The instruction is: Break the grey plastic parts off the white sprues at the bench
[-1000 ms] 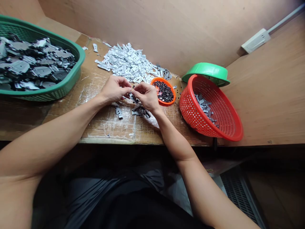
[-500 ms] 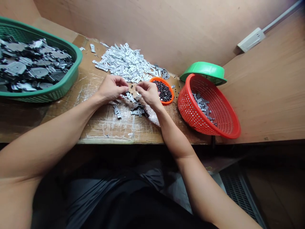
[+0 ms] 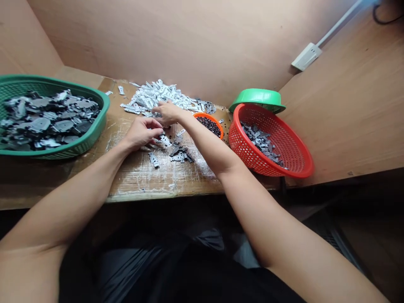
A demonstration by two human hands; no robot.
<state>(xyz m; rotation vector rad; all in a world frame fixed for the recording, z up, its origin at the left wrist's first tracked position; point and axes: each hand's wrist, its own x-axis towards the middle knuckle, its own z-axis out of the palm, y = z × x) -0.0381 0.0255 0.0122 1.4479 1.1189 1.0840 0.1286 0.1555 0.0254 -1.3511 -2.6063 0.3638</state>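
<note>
My left hand (image 3: pixel 142 134) is closed, thumb and fingertips pinching a small flat metal plate (image 3: pixel 165 140) just above the table. Beyond it my right hand (image 3: pixel 168 112) reaches over the near edge of a heap of silvery metal plates (image 3: pixel 160 93), fingers stretched to the left and slightly apart. Whether those fingertips touch a plate is hard to make out. A shallow orange dish (image 3: pixel 202 114) of small dark metal pieces (image 3: pixel 208 125) sits partly behind my right forearm. Closer to me lie a loose plate (image 3: pixel 154 160) and a small cluster of darker metal parts (image 3: pixel 181 154).
At the left stands a large green basket (image 3: pixel 105 111) full of metal parts. A tilted red basket (image 3: pixel 241 147) holding grey parts leans at the right, before a light green basket (image 3: pixel 261 97). Wooden panels close off the back and right; a power socket (image 3: pixel 306 57) is mounted there.
My right hand has moved left and away from me, from beside the left hand to the heap of plates. The left hand keeps its pinch. The camera view has shifted.
</note>
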